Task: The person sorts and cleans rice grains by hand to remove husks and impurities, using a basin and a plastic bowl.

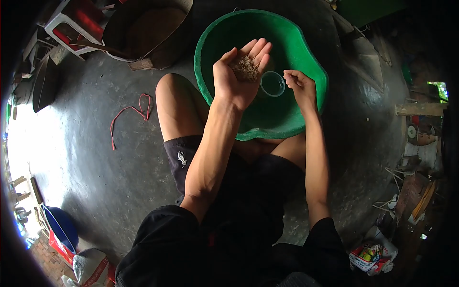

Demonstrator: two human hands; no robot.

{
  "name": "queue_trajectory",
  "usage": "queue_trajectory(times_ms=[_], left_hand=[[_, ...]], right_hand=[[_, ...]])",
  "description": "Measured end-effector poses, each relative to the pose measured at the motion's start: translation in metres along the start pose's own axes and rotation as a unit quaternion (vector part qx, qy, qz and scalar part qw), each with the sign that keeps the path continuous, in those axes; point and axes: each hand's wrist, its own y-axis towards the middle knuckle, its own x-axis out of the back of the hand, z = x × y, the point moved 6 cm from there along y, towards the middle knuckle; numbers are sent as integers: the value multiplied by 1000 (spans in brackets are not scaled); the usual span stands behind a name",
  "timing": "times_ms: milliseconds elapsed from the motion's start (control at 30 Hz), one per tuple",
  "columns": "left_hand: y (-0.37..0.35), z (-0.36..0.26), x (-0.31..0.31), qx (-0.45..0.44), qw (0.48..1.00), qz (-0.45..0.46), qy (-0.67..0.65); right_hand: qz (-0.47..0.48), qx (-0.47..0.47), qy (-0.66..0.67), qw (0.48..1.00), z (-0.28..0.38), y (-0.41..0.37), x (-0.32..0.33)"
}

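My left hand (234, 88) is palm up over the green basin (224, 26), its fingers stretched out and slightly cupped. A small heap of dry brown grains or husks (245, 70) lies in that palm. Just right of it, a round clear plastic cup (273, 84) shows within the basin's outline. The fingers of my right hand (302, 88) are curled together in a pinch, fingertips right at the cup's right rim. What the pinch holds, if anything, I cannot tell. The basin has a bent, uneven rim and sits at my knees.
A red cord (130, 109) lies on the dark floor to the left. Beyond it stand a large round pan (158, 28) and a red-and-white stool (71, 24). A blue basin (62, 227) is at lower left, a bag of packets (370, 253) at lower right.
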Motion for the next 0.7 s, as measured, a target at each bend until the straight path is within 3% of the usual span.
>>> queue_trajectory(times_ms=[367, 533, 700], left_hand=[[0, 15, -1, 20, 1000, 9, 18], [-1, 18, -2, 26, 999, 12, 20], [-4, 21, -10, 32, 999, 30, 28]], right_hand=[[-53, 60, 6, 997, -1, 3, 8], [-61, 41, -19, 997, 9, -2, 11], [-84, 87, -30, 992, 64, -27, 5]])
